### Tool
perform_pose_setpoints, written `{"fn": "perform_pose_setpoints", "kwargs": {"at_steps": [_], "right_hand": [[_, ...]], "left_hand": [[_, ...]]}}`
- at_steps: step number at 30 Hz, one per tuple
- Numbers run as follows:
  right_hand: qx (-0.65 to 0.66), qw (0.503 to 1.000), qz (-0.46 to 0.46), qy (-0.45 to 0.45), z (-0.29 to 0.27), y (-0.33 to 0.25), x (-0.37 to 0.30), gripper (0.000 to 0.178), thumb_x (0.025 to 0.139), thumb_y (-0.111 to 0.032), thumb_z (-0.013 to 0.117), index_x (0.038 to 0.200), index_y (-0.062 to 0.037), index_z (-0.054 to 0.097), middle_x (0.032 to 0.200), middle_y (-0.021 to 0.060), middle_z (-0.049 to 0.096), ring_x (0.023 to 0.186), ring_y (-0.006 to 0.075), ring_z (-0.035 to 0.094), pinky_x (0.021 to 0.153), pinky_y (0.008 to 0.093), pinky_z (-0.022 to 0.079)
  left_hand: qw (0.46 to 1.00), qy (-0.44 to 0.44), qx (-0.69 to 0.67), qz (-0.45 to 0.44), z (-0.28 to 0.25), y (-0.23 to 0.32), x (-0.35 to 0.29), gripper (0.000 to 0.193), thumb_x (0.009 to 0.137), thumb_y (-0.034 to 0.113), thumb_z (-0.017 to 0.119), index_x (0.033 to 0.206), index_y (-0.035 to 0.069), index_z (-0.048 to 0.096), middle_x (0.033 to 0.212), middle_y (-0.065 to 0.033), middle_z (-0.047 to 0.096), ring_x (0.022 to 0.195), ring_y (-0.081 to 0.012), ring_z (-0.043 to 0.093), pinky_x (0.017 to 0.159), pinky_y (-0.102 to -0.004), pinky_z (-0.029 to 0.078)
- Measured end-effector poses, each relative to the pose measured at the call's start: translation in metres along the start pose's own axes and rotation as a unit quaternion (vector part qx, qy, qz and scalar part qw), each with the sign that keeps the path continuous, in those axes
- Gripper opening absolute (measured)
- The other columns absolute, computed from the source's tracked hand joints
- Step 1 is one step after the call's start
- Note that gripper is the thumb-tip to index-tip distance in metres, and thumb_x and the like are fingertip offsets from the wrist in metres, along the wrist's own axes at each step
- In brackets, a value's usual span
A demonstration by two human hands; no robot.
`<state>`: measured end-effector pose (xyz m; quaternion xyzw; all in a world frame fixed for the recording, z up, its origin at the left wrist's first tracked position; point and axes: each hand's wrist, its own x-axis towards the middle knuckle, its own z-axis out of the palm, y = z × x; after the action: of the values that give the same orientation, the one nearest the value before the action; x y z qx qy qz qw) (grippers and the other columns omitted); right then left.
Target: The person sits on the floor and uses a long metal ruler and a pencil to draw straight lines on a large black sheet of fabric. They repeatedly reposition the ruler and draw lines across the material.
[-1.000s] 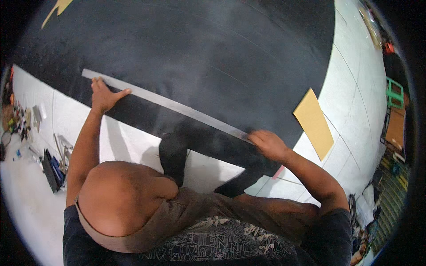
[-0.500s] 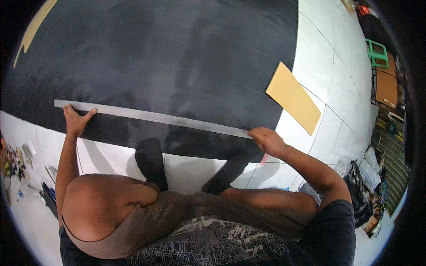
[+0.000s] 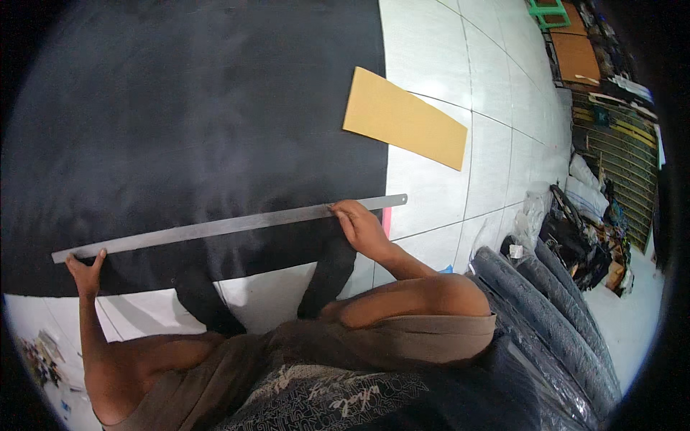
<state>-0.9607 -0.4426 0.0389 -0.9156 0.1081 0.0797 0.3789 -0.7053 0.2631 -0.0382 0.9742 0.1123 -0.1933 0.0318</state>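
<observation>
A long metal ruler [image 3: 215,228] lies across the near part of a big black sheet [image 3: 201,108], its right end reaching past the sheet's edge over white tiles. Near the ruler's left end, my left hand [image 3: 85,274] presses on it with thumb and fingers spread. My right hand [image 3: 361,228] rests over the ruler a little short of its right end. Its fingers are pinched together at the ruler's far edge; whatever they hold is too small to tell. A small pink strip [image 3: 387,221] shows at the sheet's edge beside this hand.
A tan board piece [image 3: 406,118] lies partly on the sheet and partly on the tiled floor [image 3: 496,144]. At the right are dark rolls in clear plastic [image 3: 553,316], bags [image 3: 582,237], a slatted rack [image 3: 618,158] and a green stool [image 3: 550,13]. My feet rest at the sheet's near edge.
The view has turned to the right. My right hand has slid left along the ruler, uncovering its right end. My left hand stays near the ruler's left end.
</observation>
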Motion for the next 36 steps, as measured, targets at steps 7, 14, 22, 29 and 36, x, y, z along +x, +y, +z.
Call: {"fn": "perform_pose_setpoints", "kwargs": {"at_steps": [7, 14, 22, 29, 36], "right_hand": [[0.073, 0.962, 0.196, 0.174, -0.025, 0.05, -0.038, 0.023, 0.108, -0.018, 0.048, 0.11, 0.001, 0.06, 0.099, 0.0162, 0.072, 0.091, 0.0259, 0.071, 0.083, 0.0378, 0.055], [0.089, 0.944, 0.222, 0.227, -0.017, 0.058, -0.039, 0.022, 0.109, -0.015, 0.045, 0.113, 0.003, 0.056, 0.098, 0.0162, 0.071, 0.094, 0.0256, 0.073, 0.083, 0.0361, 0.056], [-0.031, 0.966, 0.188, 0.174, -0.027, 0.063, -0.051, 0.022, 0.109, -0.016, 0.046, 0.112, 0.0029, 0.058, 0.097, 0.0226, 0.071, 0.094, 0.0283, 0.075, 0.078, 0.0361, 0.057], [-0.086, 0.977, 0.192, 0.041, -0.005, 0.008, -0.025, 0.023, 0.104, -0.018, 0.051, 0.114, -0.0029, 0.066, 0.108, 0.0224, 0.069, 0.101, 0.0446, 0.066, 0.088, 0.0501, 0.053], [-0.042, 0.999, -0.016, -0.015, -0.008, -0.002, -0.007, 0.021, 0.096, -0.013, 0.063, 0.114, -0.0024, 0.067, 0.108, 0.0207, 0.07, 0.102, 0.0407, 0.066, 0.091, 0.0485, 0.052]], "left_hand": [[1.0, 0.001, -0.012, 0.003, -0.004, 0.015, -0.009, 0.13, 0.077, 0.067, 0.079, 0.153, -0.017, 0.015, 0.16, -0.0356, 0.014, 0.152, -0.0461, 0.015, 0.125, -0.051, 0.017], [0.999, 0.043, 0.0, 0.028, 0.013, -0.011, 0.007, 0.128, 0.077, 0.061, 0.082, 0.151, -0.02, 0.016, 0.158, -0.0366, 0.018, 0.151, -0.046, 0.017, 0.124, -0.051, 0.019], [0.999, 0.002, -0.042, -0.029, 0.0, 0.028, -0.026, 0.138, 0.07, 0.063, 0.085, 0.154, -0.017, 0.01, 0.162, -0.0372, 0.007, 0.152, -0.0481, 0.014, 0.125, -0.0505, 0.02], [0.995, -0.016, -0.087, -0.052, -0.038, 0.06, -0.043, 0.147, 0.06, 0.069, 0.086, 0.154, -0.017, 0.012, 0.163, -0.0359, 0.005, 0.154, -0.047, 0.012, 0.125, -0.0471, 0.021], [0.992, -0.026, -0.1, -0.07, -0.042, 0.073, -0.049, 0.147, 0.06, 0.069, 0.087, 0.154, -0.016, 0.012, 0.163, -0.0366, 0.007, 0.153, -0.047, 0.014, 0.124, -0.0495, 0.024]]}}
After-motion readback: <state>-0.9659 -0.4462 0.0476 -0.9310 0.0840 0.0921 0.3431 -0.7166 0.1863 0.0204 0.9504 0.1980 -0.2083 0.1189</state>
